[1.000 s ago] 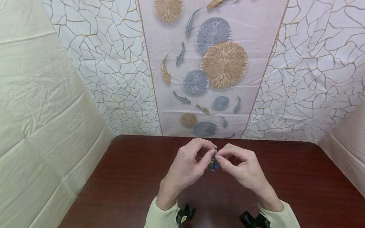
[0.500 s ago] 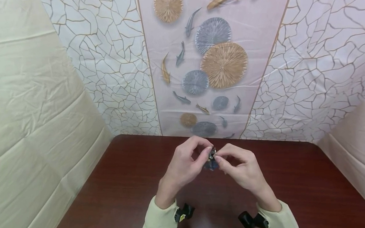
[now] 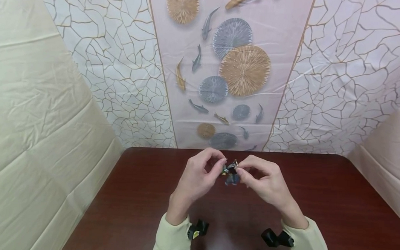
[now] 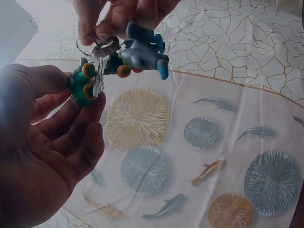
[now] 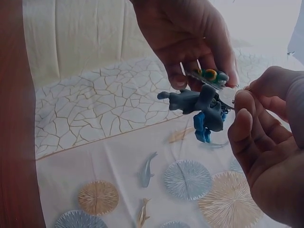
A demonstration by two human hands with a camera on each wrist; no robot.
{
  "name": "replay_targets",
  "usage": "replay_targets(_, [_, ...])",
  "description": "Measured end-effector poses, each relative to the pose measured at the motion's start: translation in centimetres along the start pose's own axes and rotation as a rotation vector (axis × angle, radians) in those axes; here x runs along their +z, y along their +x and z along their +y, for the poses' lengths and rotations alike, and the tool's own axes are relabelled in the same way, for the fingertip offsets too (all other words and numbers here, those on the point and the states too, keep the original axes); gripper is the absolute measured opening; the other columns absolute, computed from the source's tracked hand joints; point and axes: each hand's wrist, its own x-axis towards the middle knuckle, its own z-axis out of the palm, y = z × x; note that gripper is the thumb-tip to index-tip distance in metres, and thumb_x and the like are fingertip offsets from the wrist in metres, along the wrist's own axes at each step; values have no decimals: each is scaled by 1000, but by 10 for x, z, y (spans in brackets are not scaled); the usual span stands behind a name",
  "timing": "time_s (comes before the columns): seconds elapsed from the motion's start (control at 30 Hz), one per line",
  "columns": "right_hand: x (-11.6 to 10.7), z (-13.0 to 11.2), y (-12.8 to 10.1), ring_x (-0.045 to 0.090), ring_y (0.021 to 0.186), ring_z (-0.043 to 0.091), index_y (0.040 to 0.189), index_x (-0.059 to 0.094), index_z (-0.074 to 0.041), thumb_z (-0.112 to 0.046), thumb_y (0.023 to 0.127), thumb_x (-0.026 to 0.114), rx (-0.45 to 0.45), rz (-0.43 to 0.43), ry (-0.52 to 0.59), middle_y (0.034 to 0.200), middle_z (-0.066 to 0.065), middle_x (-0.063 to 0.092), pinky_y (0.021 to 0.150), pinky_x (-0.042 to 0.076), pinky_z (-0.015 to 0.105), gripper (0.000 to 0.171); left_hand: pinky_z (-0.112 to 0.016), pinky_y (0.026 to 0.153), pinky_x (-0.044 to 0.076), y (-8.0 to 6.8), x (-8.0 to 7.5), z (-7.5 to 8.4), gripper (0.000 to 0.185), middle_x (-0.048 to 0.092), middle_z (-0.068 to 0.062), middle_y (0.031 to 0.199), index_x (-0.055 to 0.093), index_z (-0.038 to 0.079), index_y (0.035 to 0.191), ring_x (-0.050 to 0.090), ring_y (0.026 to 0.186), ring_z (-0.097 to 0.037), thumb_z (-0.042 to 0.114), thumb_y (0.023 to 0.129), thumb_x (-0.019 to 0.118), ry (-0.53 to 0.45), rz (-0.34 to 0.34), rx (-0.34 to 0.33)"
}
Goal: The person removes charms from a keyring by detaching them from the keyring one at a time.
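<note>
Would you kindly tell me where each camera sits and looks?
Head: on the head, facing forward and down; table, left hand, right hand and sleeves show.
Left wrist: worn there, facing the left hand's work; right hand shows at top.
Right wrist: worn there, facing the right hand's work; left hand shows at top.
Both wrist views share the blue-grey figurine and patterned backdrop.

Green figure (image 4: pixel 81 92), small, orange round bits, pinched in left hand (image 3: pixel 197 177). Silvery strip (image 4: pixel 98 80) sits against its side, edge-on. Gray-blue figure (image 4: pixel 142 54), brighter blue parts, is in the air between both hands, near thin metal ring (image 4: pixel 108 49) that right hand (image 3: pixel 268 176) pinches. Attachment between figures is unclear.
</note>
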Motion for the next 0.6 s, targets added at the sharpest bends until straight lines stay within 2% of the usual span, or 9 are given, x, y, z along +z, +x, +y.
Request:
replay_targets(0.13, [-1, 1, 0, 54, 55, 7, 91, 68, 4, 23, 78, 63, 6, 3, 16, 78, 4, 61, 45, 46, 20, 24, -24, 61, 53, 0, -3, 0, 4, 64, 2, 84, 65, 10, 96, 56, 70, -5, 14, 94, 64, -9, -8, -36])
replay_targets(0.27, [-2, 1, 1, 54, 54, 9, 92, 68, 3, 22, 78, 64, 11, 8, 22, 80, 4, 62, 45, 45, 20, 24, -19, 61, 50, -1, -6, -3, 3, 66, 2, 85, 65, 11, 96, 57, 70, -7, 11, 93, 65, 6, -15, -64])
replay_targets(0.43, [-3, 1, 1, 54, 54, 7, 92, 69, 1, 22, 79, 64, 17, 11, 13, 80, 4, 62, 44, 45, 20, 25, -22, 63, 51, -2, -9, -8, 6, 67, 1, 85, 65, 12, 96, 58, 68, -10, 9, 92, 67, 21, -29, -105])
replay_targets(0.6, [-3, 1, 1, 54, 55, 7, 92, 69, 1, 21, 79, 64, 26, 11, 8, 79, 4, 62, 44, 45, 20, 24, -23, 60, 48, -3, -12, -13, 5, 66, 3, 82, 65, 13, 95, 54, 65, -7, 10, 91, 68, 41, -37, -136])
